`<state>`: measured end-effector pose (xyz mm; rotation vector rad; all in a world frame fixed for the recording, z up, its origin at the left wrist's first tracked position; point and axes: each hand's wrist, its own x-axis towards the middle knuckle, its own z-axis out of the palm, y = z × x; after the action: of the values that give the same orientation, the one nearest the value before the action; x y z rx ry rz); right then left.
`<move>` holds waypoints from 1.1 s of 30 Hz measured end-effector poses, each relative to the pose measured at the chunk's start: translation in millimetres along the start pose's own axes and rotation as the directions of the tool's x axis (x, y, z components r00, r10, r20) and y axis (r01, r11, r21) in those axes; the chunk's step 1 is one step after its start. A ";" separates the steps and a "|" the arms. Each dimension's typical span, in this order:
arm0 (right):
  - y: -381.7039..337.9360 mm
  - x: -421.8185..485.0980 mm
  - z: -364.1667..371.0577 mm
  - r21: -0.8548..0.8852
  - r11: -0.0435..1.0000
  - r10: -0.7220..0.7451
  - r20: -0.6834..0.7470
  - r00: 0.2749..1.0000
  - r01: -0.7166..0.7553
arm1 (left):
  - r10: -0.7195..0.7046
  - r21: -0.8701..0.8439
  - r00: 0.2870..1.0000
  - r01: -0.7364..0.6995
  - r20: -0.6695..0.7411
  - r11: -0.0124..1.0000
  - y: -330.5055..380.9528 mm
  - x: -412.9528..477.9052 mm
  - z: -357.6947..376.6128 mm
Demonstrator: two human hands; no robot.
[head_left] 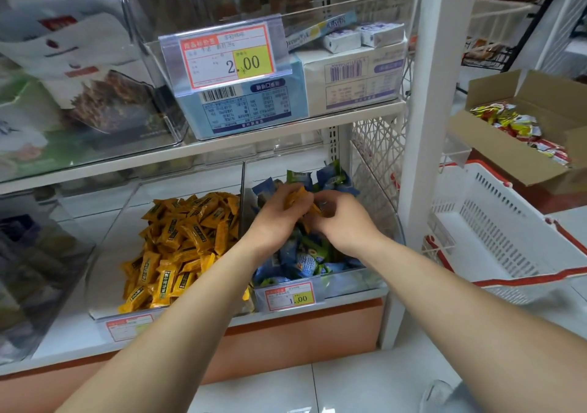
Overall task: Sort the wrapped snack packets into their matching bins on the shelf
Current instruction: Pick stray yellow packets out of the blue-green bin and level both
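Two bare forearms reach over the shelf edge; left hand (279, 222) grips a bunch of glossy orange packets (297, 197) above the right bin (374, 203) of blue-green packets (305, 261); orange pile (187, 238) fills the neighbouring left bin (108, 253), its left side bare; right hand (341, 225) curls against the bunch, grip hidden.

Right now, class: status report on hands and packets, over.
Left hand grips orange packets over blue-green bin. Right hand curled alongside, hold unclear. Orange bin adjacent left, nothing blocking.

upper price tag (227, 55) "2.00", lower price tag (290, 296) "1.00"
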<state>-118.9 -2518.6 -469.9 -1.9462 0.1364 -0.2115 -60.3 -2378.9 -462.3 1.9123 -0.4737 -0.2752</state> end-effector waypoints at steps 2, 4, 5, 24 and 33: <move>-0.1 -0.3 -0.4 -0.001 1.000 -0.021 0.002 1.000 0.021 | 0.017 0.052 0.999 -0.015 -0.044 0.999 1.7 -1.7 -0.3; -2.1 -1.0 1.6 0.007 0.999 -0.054 0.020 0.998 0.054 | 0.064 0.112 0.989 -0.049 -0.134 0.992 5.7 -4.1 -2.0; -2.9 -1.0 2.8 0.020 0.997 -0.072 0.031 0.997 0.072 | 0.091 0.125 0.983 -0.071 -0.162 0.990 8.4 -5.4 -4.3; 32.3 13.1 -15.6 -0.584 0.811 0.210 0.236 0.949 -0.034 | 0.317 0.635 0.948 -0.224 -0.035 0.740 13.3 -63.1 -36.8; 31.0 25.3 -18.2 -0.779 0.624 0.268 0.290 0.919 0.063 | 0.064 0.762 0.922 -0.354 0.382 0.542 -21.9 -18.1 13.2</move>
<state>-97.9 -2551.7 -489.9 -2.8080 0.0858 0.3946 -77.6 -2374.6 -488.1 2.7107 -1.2225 -0.2030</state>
